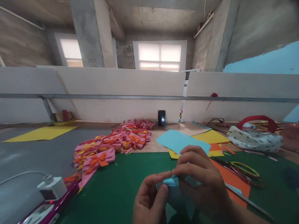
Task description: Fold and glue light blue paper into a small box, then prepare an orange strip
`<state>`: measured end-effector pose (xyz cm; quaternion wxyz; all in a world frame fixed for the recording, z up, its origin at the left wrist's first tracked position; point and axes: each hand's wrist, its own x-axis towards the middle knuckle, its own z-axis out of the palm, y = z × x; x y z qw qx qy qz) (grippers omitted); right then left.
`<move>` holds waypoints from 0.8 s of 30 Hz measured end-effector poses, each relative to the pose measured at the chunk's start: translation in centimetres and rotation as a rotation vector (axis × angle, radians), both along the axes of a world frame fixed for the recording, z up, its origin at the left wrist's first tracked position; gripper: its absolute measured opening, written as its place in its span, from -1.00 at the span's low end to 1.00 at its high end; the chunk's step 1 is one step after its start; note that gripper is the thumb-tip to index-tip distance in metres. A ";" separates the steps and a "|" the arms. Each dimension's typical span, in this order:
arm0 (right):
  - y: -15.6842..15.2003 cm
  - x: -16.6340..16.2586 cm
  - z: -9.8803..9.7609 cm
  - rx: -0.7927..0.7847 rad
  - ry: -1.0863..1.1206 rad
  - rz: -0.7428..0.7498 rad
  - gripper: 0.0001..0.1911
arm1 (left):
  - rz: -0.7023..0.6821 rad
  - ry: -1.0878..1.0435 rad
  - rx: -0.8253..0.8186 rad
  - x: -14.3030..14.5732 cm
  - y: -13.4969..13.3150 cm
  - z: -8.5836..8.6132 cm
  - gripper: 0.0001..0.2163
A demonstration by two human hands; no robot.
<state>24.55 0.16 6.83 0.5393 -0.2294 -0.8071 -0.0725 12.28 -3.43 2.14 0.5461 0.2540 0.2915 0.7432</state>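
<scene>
Between my two hands is a piece of light blue paper (172, 183), folded along its upper edge. My left hand (153, 196) pinches its left end between thumb and fingers. My right hand (202, 177) is closed round the paper's right part, its fingers bent over the top; its thumb is mostly hidden. The lower part of the paper hangs in shadow below my fingers. Just beyond my right hand lies a flat light blue sheet (181, 140) on top of yellow paper (211, 137). An orange sheet (238, 194) lies under my right forearm's far side.
Folded pink paper pieces with orange bows (98, 160) are piled left of the green mat (105, 193). Scissors with yellow-green handles (245, 169) lie at right. A purple power strip (63, 199) with a white charger (52, 188) stands at left. A phone (161, 118) leans at the back.
</scene>
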 end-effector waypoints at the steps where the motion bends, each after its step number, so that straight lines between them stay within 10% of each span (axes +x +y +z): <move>1: 0.0 0.0 0.0 -0.008 -0.009 0.014 -0.74 | -0.003 -0.019 -0.011 0.0 0.1 0.0 -0.76; 24: -0.1 0.3 -0.1 0.030 -0.079 -0.136 -0.81 | 0.037 -0.055 -0.021 0.6 0.7 0.2 -0.74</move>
